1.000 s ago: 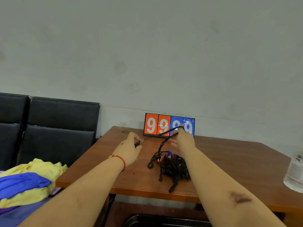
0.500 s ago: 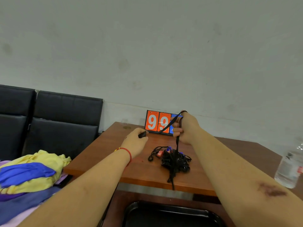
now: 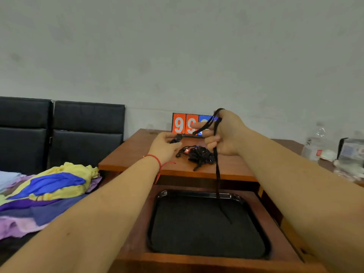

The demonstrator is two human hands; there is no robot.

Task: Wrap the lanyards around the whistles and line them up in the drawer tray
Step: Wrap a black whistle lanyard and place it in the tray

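Both forearms are bare to the lower frame edge; no sleeves, gloves, rings or watch are visible. The left hand (image 3: 164, 147) carries one item of wear: a thin red string bracelet (image 3: 155, 159) around the wrist, behind the fingers, with two loose red tails trailing off it on the thumb side. The right hand (image 3: 226, 133) and its wrist carry nothing. Fingernails are too small to assess.

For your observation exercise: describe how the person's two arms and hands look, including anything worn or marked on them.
Both forearms are bare, with no sleeves or gloves. The left hand has a thin red string bracelet at the wrist, its loose end dangling. The right hand wears nothing.
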